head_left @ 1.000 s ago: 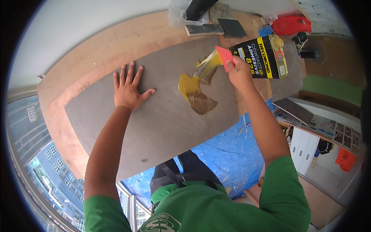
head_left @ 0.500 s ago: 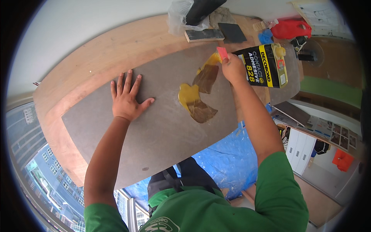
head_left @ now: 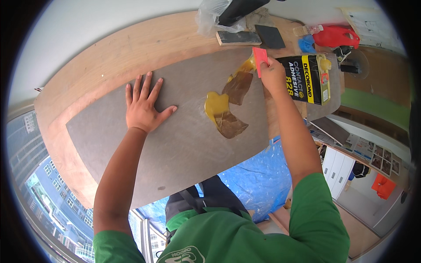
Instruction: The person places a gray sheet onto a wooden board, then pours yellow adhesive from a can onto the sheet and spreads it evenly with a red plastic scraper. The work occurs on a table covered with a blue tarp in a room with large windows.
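Observation:
A large grey sheet (head_left: 175, 162) lies on a plywood board (head_left: 83, 65). My left hand (head_left: 144, 105) is spread flat on its left part, fingers apart. My right hand (head_left: 272, 74) grips a pink flat spreader (head_left: 259, 57) at the sheet's far right edge, with yellow glue at its blade. A puddle of yellow glue (head_left: 215, 105) sits right of centre, with thinner brown smears (head_left: 232, 127) beside it and up toward the spreader. A black and yellow metal can (head_left: 309, 79) lies just right of my right hand, partly behind it.
At the back are a dark-faced block (head_left: 238, 38), a dark square piece (head_left: 269, 36), a plastic bag (head_left: 210, 17), a bottle (head_left: 307, 30) and a red bag (head_left: 333, 37). Blue sheeting (head_left: 250, 179) lies below the near edge; a window (head_left: 57, 188) is at lower left.
My right hand and spreader moved toward the far right, away from the puddle, leaving a brown smear where the spreader was; now they have shifted slightly higher. My left hand remains flat.

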A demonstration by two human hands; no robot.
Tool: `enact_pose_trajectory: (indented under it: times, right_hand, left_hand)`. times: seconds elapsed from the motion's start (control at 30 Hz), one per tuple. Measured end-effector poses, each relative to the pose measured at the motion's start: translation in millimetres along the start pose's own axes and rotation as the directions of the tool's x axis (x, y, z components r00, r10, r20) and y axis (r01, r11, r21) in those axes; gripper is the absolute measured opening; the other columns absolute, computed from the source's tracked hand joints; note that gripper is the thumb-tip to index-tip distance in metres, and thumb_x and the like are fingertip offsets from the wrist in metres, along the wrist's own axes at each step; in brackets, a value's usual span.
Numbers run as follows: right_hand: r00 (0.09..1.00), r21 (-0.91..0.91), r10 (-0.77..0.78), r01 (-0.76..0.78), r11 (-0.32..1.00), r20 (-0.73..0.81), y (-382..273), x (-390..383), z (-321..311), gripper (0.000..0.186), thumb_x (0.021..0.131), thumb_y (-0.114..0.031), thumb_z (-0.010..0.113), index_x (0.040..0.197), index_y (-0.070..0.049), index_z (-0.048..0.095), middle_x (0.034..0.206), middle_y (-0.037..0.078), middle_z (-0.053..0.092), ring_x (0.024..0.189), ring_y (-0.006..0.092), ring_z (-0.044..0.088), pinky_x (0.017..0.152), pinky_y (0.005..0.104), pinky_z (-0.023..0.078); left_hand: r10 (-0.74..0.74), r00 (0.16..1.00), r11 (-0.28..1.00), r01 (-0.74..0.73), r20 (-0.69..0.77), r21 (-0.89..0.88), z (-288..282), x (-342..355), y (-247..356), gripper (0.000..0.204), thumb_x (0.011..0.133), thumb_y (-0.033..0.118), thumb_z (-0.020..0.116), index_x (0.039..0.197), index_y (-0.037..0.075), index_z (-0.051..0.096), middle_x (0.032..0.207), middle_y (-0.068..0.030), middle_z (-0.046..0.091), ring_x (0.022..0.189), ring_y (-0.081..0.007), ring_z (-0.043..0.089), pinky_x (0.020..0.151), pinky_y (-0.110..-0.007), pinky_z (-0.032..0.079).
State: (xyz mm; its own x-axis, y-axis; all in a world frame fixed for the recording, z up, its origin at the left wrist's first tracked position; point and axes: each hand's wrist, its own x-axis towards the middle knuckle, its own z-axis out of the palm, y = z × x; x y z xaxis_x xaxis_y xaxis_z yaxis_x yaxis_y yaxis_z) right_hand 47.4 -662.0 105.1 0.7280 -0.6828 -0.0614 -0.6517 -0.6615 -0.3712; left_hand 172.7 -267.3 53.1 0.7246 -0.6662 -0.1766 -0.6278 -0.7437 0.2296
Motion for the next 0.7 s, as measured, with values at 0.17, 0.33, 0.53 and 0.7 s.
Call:
enact_pose_trajectory:
  times: [0.17,0.33,0.53,0.7]
  right_hand:
    - [0.958,-0.285,-0.287,0.268,0.92,-0.024,-6.0,-54.5,32.1,0.022,0.096,-0.012,0.061,0.112,0.001,0.07,0.107,0.02,0.068,0.104,0.0402,0.064,0.09,0.0478,0.053]
    - [0.963,-0.102,-0.269,0.271,0.957,0.031,-2.1,-82.8,10.6,0.014,0.093,-0.008,0.063,0.102,0.0,0.069,0.101,0.019,0.068,0.098,0.0408,0.064,0.087,0.0491,0.054]
    - [0.998,-0.136,0.044,-0.05,0.989,-0.05,3.9,-49.8,5.5,0.013,0.093,-0.01,0.062,0.095,0.003,0.066,0.097,0.022,0.068,0.095,0.045,0.066,0.084,0.0525,0.054]
    - [0.998,-0.137,-0.049,0.055,0.989,0.048,-28.0,-52.3,30.5,0.02,0.096,-0.016,0.061,0.1,0.003,0.068,0.105,0.023,0.071,0.099,0.0458,0.066,0.084,0.0517,0.054]
  left_hand:
    - [0.015,1.0,1.0,-0.015,-0.021,-0.015,-0.2,1.7,-0.8,0.096,0.083,0.083,0.063,0.161,0.03,0.045,0.174,-0.0016,0.029,0.163,-0.0259,0.016,0.133,-0.053,0.008]
    - [0.02,1.0,1.0,-0.02,-0.015,0.002,1.5,2.1,0.0,0.097,0.083,0.082,0.064,0.162,0.029,0.045,0.174,-0.0023,0.028,0.163,-0.0265,0.017,0.133,-0.054,0.009]
    - [0.031,0.999,0.999,-0.03,-0.014,0.017,3.0,3.5,-0.8,0.098,0.084,0.082,0.063,0.163,0.028,0.043,0.175,-0.0029,0.026,0.163,-0.0274,0.015,0.133,-0.055,0.007]
    - [0.032,0.999,0.999,-0.031,-0.02,0.014,5.1,3.5,-1.0,0.099,0.082,0.082,0.065,0.163,0.028,0.043,0.175,-0.0038,0.025,0.164,-0.0285,0.015,0.132,-0.056,0.006]
